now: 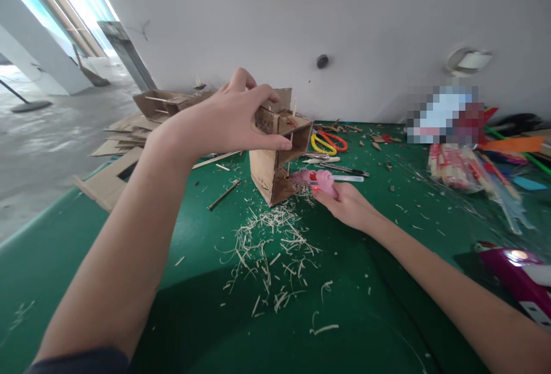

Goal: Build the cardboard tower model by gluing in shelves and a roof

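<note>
A brown cardboard box (262, 170) stands on the green table (193, 311), in the middle. The person's left hand (239, 113) pinches its top between thumb and fingers. The right hand (348, 205) is wrapped around a pink glue gun (326, 180), with its nose at the box's open side; whether they touch is hard to tell. Curly wood bits (275, 219) lie in front. Scissors (333, 150) lie behind the gun. Flat cardboard (114, 182) sits to the left.

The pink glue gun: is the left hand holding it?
No, the right hand holds the pink glue gun, while the left hand grips the cardboard structure.
</note>
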`<state>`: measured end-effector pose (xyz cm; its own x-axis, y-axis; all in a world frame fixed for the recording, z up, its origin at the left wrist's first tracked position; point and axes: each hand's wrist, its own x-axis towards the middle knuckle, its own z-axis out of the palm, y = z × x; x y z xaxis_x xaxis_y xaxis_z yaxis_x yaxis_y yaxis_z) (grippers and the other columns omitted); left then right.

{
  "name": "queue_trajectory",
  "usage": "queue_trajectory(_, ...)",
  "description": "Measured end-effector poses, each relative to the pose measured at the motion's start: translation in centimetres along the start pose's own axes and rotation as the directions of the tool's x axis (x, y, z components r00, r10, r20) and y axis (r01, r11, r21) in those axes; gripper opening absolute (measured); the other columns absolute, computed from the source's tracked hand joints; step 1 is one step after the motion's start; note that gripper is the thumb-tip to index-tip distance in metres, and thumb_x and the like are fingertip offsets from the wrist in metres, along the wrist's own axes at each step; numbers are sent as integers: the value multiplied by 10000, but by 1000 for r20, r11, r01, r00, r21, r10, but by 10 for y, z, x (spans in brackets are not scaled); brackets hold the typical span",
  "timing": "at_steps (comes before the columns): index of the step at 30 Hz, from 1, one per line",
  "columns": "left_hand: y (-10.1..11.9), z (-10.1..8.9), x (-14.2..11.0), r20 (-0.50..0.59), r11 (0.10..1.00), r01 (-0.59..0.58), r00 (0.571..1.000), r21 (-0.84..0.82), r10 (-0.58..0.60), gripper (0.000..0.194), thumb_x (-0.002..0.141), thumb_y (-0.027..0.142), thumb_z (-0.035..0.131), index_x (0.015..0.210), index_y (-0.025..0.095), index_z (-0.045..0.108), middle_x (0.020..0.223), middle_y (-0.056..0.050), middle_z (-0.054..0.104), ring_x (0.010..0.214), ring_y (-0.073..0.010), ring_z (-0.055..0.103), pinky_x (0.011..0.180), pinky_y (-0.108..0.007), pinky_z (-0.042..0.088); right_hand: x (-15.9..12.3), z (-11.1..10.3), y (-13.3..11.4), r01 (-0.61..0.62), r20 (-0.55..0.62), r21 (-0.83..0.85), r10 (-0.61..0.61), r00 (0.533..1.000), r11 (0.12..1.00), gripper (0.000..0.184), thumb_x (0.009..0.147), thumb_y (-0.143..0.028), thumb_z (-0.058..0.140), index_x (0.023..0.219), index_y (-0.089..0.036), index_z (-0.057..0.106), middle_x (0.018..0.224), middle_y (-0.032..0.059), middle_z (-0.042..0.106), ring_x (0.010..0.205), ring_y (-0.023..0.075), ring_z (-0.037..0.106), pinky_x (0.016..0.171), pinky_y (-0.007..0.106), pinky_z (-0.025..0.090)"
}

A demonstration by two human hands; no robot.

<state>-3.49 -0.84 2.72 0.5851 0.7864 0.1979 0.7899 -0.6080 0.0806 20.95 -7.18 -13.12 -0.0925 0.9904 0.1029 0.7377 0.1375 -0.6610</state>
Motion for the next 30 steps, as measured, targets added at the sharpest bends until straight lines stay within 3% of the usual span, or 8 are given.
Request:
queue_trajectory(4, 1, 0, 0, 1, 1000, 4, 1000, 13, -4, 880, 668, 802, 521, 1375, 287, 426, 1336, -105, 364, 1176, -380, 495, 995, -504, 430, 2, -1, -1, 26, -3, -24, -26, 1000, 999, 479, 903, -549, 475, 564, -233, 352, 476, -43, 367, 448, 106, 360, 444, 288, 279)
queue_trajectory(15, -1, 0, -2, -6, 999, -28, 1000, -17, 28, 828, 709, 732, 532, 1390, 276, 413, 1378, -109, 361, 1206, -379, 470, 1039, -481, 394, 2, -1, -1, 6, 20, -3, -6, 1000, 1000, 485, 902, -559, 469, 562, -227, 375, 475, -38, 403, 452, 106, 375, 453, 285, 295)
queue_trajectory(22, -9, 3, 1, 21, 989, -46, 999, -137, 50, 785, 729, 683, 563, 1390, 301, 381, 1442, -64, 333, 1182, -353, 491, 1051, -475, 399, -5, -4, 4, -77, 36, 204, 71, 997, 976, 440, 880, -574, 511, 629, -214, 479, 435, -48, 417, 417, 114, 397, 457, 281, 322)
queue_trajectory(27, -29, 17, 14, -100, 939, -146, 988, -311, 121, 828, 663, 611, 707, 1365, 272, 428, 1398, -67, 335, 1234, -412, 459, 1099, -551, 348, -5, -7, 9, -114, 125, 446, 64, 990, 888, 437, 849, -609, 525, 782, -181, 582, 387, -86, 376, 333, 94, 333, 407, 269, 290)
queue_trajectory(30, -37, 21, 19, -139, 884, -194, 979, -425, 149, 819, 668, 550, 743, 1376, 291, 424, 1417, -55, 318, 1295, -418, 402, 1136, -539, 306, -7, -11, 12, -103, 128, 462, 48, 991, 881, 472, 848, -627, 508, 812, -167, 607, 381, -83, 394, 320, 91, 340, 414, 273, 311)
